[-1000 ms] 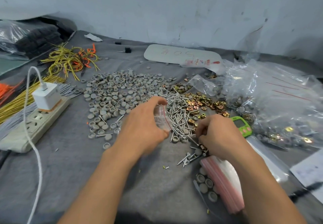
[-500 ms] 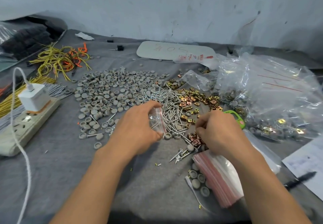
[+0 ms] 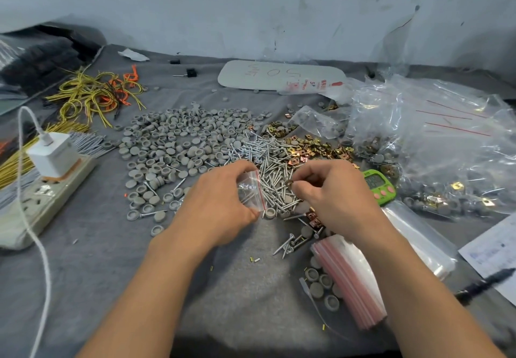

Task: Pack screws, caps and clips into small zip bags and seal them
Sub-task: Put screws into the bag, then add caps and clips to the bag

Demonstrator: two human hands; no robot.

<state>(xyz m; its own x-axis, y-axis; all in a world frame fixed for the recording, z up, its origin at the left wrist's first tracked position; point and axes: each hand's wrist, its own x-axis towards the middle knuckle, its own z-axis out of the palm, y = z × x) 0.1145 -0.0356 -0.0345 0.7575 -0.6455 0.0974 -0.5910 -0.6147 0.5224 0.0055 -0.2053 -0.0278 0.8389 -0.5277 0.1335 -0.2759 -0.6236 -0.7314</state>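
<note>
My left hand (image 3: pixel 217 204) grips a small clear zip bag (image 3: pixel 250 190) with a red seal line, its mouth turned toward the screw pile; a few screws show inside it. My right hand (image 3: pixel 332 195) pinches a small metal clip (image 3: pixel 289 182) between thumb and fingers just right of the bag's mouth. Below both hands lies the heap of silver screws (image 3: pixel 272 162). Grey round caps (image 3: pixel 178 140) spread to the left, brass and copper clips (image 3: pixel 312 148) to the right. A stack of empty zip bags (image 3: pixel 349 282) lies near my right forearm.
A power strip (image 3: pixel 42 198) with a white charger and cable sits at the left, coloured wires (image 3: pixel 95 92) behind it. Big clear bags of packed parts (image 3: pixel 446 148) fill the right. A green timer (image 3: pixel 379 187), a paper sheet (image 3: pixel 494 249) and a black pen (image 3: pixel 483 285) lie beside my right arm.
My right hand has lifted from the loose parts near the bag stack and moved up toward the bag's mouth with a clip. The left hand keeps holding the bag.
</note>
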